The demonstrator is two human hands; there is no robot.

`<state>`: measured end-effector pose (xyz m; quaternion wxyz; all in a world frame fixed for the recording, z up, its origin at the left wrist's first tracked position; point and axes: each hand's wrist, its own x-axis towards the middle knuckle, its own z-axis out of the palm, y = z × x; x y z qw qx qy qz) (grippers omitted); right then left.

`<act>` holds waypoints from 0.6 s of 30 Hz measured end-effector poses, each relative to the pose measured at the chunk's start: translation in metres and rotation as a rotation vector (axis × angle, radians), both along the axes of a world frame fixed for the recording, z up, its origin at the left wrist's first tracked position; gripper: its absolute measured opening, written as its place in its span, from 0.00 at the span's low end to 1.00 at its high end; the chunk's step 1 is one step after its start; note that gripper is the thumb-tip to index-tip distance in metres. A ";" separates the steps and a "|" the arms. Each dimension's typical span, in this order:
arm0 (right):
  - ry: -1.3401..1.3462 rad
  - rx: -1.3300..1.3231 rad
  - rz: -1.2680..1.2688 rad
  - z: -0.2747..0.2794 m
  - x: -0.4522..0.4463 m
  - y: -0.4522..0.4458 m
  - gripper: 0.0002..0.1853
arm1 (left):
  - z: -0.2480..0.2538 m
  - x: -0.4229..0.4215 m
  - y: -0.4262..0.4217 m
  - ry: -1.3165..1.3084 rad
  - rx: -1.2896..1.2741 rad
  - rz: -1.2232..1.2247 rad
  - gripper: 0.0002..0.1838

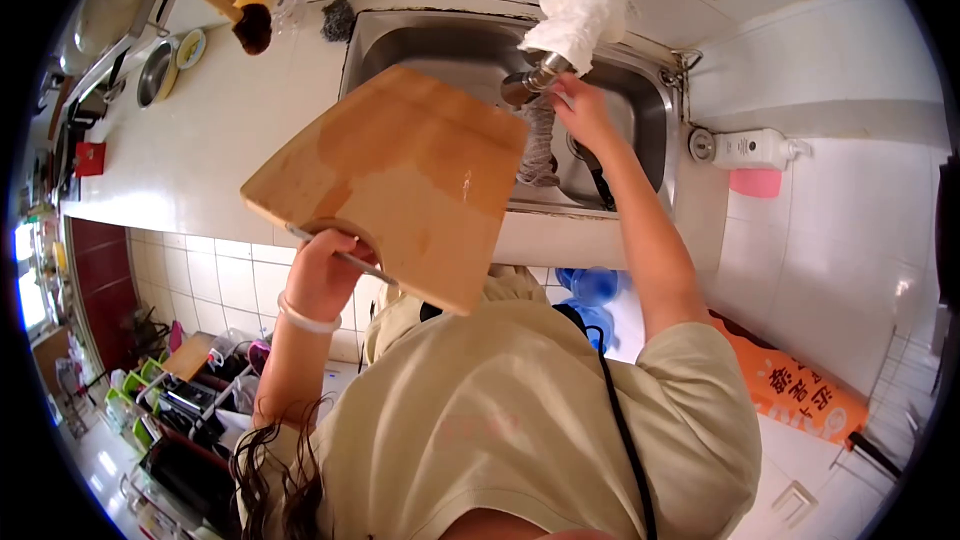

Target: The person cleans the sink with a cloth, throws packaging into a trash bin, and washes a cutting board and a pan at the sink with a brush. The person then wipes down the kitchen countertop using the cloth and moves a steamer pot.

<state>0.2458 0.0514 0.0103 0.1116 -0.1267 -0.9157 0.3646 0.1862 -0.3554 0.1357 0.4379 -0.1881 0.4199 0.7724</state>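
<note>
My left hand [330, 270] is closed on the metal handle [366, 268] at the edge of a wooden cutting board [400, 190]. Wet, darker patches show on the board, which is tilted in front of the sink's left side. My right hand [580, 108] has its fingers closed at the metal faucet [547, 72]; the exact grip is partly hidden. Crumpled white material [582, 10] wraps the faucet's upper part. Below it, in the steel sink [655, 130], lies a greyish, wrinkled cloth-like thing [538, 145], partly behind the board. A dark-handled utensil [600, 180] rests beside it.
A white pump bottle [755, 148] stands right of the sink. On the left counter [230, 155] are a metal bowl [157, 73] and a red box [90, 158]. A dark scrubber [338, 20] sits behind the sink's left corner. Brushes [252, 25] hang at upper left.
</note>
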 end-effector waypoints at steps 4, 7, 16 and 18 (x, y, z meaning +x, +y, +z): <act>-0.119 -0.060 0.102 0.081 0.095 -0.034 0.27 | 0.033 0.032 0.028 -0.126 0.072 -0.078 0.18; -0.056 0.063 0.089 0.119 0.146 -0.065 0.27 | 0.038 0.051 0.056 -0.157 0.126 -0.207 0.17; 0.470 0.140 -0.315 0.105 0.228 -0.046 0.06 | 0.049 0.097 0.166 -0.206 0.378 -0.534 0.09; 0.493 0.061 -0.388 0.115 0.237 -0.030 0.05 | 0.056 0.100 0.195 -0.162 0.347 -0.548 0.13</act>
